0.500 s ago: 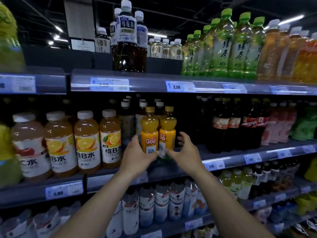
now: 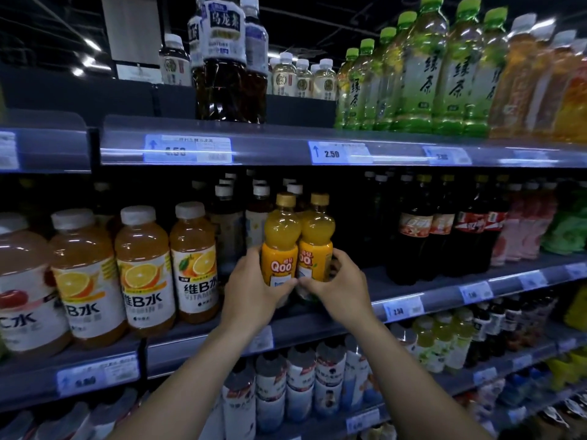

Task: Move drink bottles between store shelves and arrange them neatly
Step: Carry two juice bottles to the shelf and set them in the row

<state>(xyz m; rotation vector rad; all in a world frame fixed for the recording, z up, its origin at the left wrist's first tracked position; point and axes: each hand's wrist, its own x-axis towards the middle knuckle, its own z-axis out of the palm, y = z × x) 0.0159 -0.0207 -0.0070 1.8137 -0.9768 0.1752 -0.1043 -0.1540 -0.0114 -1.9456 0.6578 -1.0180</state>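
The left juice bottle (image 2: 281, 230) and the right juice bottle (image 2: 317, 230) are upright and touching, at the front of the middle shelf (image 2: 444, 295). Their bases are hidden. The left hand (image 2: 251, 290) has its grip clamped round the left one's label. The right hand (image 2: 341, 285) has its grip clamped on the other, and the two thumbs nearly meet. Vitamin water bottles (image 2: 193, 265) stand at 9 o'clock and cola bottles (image 2: 444, 230) at 3 o'clock.

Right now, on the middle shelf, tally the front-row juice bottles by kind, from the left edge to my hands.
Orange-slice label bottles: 3
Red-fruit label bottle: 1
Qoo bottles, one in the left hand, one in the right hand: 2
Total: 6
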